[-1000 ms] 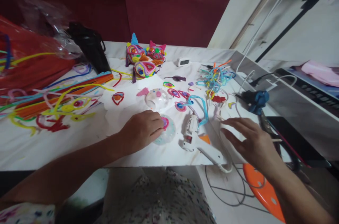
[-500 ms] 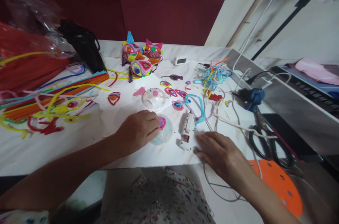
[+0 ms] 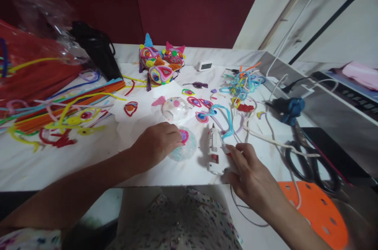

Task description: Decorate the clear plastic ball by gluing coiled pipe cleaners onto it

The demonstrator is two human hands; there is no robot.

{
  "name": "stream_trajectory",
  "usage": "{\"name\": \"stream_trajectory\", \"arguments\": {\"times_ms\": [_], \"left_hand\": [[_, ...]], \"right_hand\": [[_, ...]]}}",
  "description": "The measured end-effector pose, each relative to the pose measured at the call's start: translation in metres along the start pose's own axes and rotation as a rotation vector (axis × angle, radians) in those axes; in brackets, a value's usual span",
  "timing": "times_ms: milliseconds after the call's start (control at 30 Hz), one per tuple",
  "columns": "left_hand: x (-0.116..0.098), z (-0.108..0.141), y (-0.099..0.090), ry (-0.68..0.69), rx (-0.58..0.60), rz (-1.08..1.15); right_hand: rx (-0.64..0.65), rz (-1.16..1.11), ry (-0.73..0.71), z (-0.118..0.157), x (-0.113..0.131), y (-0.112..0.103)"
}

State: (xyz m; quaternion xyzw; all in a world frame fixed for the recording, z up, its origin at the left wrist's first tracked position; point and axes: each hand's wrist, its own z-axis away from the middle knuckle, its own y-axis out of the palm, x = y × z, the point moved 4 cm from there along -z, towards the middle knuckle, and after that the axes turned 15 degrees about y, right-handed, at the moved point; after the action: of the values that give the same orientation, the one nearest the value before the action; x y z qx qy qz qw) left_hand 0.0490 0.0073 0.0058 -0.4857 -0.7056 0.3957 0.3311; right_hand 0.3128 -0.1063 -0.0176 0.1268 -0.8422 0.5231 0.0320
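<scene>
A white glue gun (image 3: 214, 145) pointed its nozzle toward 12 o'clock, handle partly hidden, at 3 o'clock from a translucent, blue-tinged disc (image 3: 189, 150). A rounded pink-and-purple piece (image 3: 185, 136) lay over the disc, toward 12 o'clock.

right of the right hand's grip (image 3: 251, 173) lie scissors (image 3: 315, 171) with black handles, and past them a dark flat slab (image 3: 325, 151). below and right of the grip is an orange seat (image 3: 320, 210) with holes. well beyond the grip, a small white display (image 3: 205, 66) stands before a maroon panel (image 3: 191, 10); far to its left is a black bottle (image 3: 97, 51).
</scene>
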Motion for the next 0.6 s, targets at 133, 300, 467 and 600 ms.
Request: {"name": "stream_trajectory", "arguments": {"times_ms": [133, 300, 467, 600], "left_hand": [[0.001, 0.001, -0.002, 0.01, -0.075, 0.078], [0.002, 0.001, -0.004, -0.013, -0.039, 0.146], [0.001, 0.001, -0.005, -0.016, -0.015, 0.149], [0.001, 0.001, -0.005, -0.018, 0.007, 0.152]], "right_hand": [[-0.017, -0.191, 0.137, 0.01, -0.004, -0.016], [0.07, -0.448, 0.174, 0.023, -0.004, -0.033], [0.201, -0.515, 0.132, 0.037, -0.01, -0.027], [0.262, -0.705, 0.343, 0.056, -0.024, -0.009]]}}
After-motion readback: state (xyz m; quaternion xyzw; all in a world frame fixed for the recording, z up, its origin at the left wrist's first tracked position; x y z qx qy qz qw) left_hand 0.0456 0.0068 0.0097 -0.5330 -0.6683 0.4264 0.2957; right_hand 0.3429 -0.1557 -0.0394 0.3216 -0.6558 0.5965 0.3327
